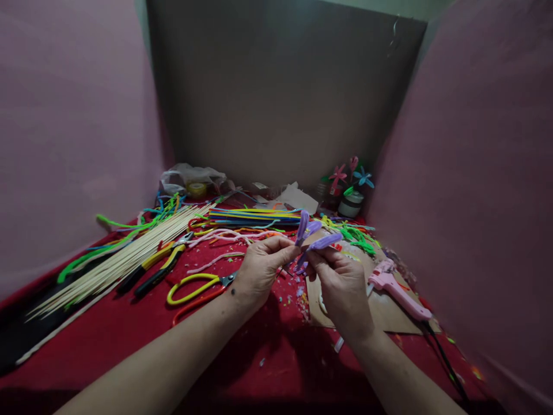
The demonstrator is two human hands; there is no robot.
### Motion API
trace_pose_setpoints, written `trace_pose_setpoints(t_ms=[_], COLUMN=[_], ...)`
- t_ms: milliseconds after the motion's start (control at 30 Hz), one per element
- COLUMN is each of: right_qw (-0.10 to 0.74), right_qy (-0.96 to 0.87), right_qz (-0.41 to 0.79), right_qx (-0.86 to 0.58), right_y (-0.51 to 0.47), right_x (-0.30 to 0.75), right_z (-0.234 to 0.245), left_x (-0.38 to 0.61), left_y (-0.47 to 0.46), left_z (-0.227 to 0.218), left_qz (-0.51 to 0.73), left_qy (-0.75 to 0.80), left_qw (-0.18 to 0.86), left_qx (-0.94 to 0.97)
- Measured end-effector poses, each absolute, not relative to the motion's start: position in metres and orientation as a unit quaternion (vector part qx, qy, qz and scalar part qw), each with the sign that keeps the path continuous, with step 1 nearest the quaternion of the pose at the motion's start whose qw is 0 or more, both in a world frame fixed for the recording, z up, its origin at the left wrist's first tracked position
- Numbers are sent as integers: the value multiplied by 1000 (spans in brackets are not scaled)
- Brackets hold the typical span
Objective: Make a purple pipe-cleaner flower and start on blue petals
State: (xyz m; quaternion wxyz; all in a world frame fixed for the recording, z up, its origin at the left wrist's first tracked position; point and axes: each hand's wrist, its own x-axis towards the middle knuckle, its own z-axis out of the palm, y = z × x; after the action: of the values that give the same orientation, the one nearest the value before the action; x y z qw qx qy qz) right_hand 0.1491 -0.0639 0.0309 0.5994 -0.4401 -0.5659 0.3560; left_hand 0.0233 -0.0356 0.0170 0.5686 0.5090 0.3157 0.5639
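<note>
My left hand (259, 268) and my right hand (341, 285) meet over the red table (129, 340), both pinched on a purple pipe-cleaner piece (311, 236) bent into petal-like loops. The loops stick up and to the right from between my fingertips. Just below my left hand lie yellow-handled scissors (196, 286). A pink glue gun (397, 291) rests on a brown cardboard sheet (389, 314) to the right of my right hand.
A bundle of wooden skewers (116, 262) and pliers (162, 265) lie at left. Coloured pipe cleaners (254, 219) are spread behind my hands. Finished pipe-cleaner flowers (349, 181) stand in a jar at back right. Pink walls close in both sides.
</note>
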Motion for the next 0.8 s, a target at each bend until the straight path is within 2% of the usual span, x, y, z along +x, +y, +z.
trace_pose_setpoints(t_ms=[233,800], right_qw=[602,641], right_qy=[-582,-506], right_qz=[333,455], right_qx=[-433,-355], right_y=[-60,-51], right_x=[147,146], right_z=[25,20], left_x=[25,23], left_y=[-36,-34], left_z=[16,16], left_qz=[573,549], left_qy=[318,280], left_qw=[565,621], left_qx=[502,484])
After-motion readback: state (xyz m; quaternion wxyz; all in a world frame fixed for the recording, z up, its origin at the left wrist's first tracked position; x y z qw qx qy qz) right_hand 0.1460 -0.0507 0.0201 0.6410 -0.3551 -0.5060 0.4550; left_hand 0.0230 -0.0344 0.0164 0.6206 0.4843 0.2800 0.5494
